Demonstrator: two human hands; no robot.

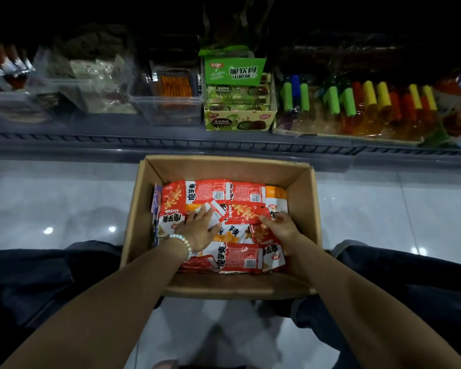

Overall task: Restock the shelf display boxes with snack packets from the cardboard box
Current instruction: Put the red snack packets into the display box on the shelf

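Two bare hands reach down into an open cardboard box (224, 166) that sits on a glossy tiled floor (64, 198), between the person's knees in dark trousers (37, 275). The box is close to the body and just in front of the shelf, probably so each handful has only a short way to travel.

The box holds a loose, overlapping heap of snack packets (237, 255), mostly red and white, with a few orange ones showing underneath. All of them lie in the box; none is on its way to the shelf.

The left hand (197, 231), with a pale bead bracelet (183, 242) at the wrist, lies flat on the heap with fingers straight and spread. It seems to be steadying or gathering several packets at once. The right hand (281, 227) has its fingers curled, and thumb and fingers pinch the edge of a red packet (246, 213) near the middle of the heap, apparently to lift it free.

Beyond the box runs a low, dimly lit shelf (171, 141). On it stand clear plastic bins (171, 110) of wrapped snacks, a green display box (234, 70) stacked on a second printed display box (237, 121), and a tray of bright tubes with green, yellow and red caps (370, 99). Which display box these packets belong in cannot be told from here.
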